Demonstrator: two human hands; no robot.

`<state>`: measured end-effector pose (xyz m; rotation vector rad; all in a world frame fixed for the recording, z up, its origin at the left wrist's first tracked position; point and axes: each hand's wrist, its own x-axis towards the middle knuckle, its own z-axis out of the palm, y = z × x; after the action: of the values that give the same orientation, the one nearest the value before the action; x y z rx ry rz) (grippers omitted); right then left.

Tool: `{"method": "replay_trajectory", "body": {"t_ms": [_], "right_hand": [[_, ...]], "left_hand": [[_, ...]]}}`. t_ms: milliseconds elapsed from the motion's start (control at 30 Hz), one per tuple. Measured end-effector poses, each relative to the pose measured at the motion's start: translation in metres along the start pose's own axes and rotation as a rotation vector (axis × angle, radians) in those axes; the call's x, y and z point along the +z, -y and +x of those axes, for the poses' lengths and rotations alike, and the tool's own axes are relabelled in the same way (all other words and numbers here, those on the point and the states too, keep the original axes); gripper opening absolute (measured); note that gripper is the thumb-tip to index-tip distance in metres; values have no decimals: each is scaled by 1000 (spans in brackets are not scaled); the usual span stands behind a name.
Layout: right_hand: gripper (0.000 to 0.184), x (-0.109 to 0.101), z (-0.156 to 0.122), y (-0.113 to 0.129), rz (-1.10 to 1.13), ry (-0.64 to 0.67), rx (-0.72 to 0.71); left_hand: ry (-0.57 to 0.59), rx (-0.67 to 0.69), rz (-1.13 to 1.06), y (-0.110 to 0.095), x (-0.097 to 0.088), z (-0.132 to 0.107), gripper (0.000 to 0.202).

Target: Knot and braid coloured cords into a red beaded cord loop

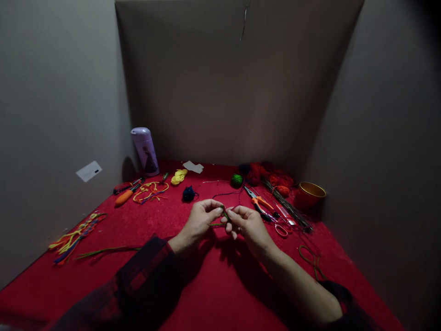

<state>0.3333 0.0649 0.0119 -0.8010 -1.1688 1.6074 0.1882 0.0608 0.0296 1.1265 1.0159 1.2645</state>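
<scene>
Right of fingers [235,218] pinching cord [225,214] stands 1 cup [308,198] (gold inside).

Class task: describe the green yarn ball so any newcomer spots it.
On the red tabletop, look toward the back wall. Beyond the tips of the orange-handled pliers sits a round ball of yarn. It is bright green, unlike the dark blue ball to its left and the red yarn to its right.
</scene>
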Motion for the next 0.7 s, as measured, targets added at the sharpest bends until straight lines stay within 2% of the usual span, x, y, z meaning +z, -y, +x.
{"method": "replay_trajectory", "body": {"t_ms": [267, 433, 600, 700], "right_hand": [[31, 1, 0, -1, -47, -15, -4], [31, 3, -1, 2, -192, -79, -15], [24, -4, 3, 0, -423, -185, -182], [20, -6, 4, -3, -528, -164, -237]], "left_hand": [[8, 11, 25, -2, 5, -2, 22], [3, 62, 131, -4, 5, -2, 16], [9, 92, 150, -13, 1, -1, 16], [30, 94, 141, -18, 1, -1, 16]]}}
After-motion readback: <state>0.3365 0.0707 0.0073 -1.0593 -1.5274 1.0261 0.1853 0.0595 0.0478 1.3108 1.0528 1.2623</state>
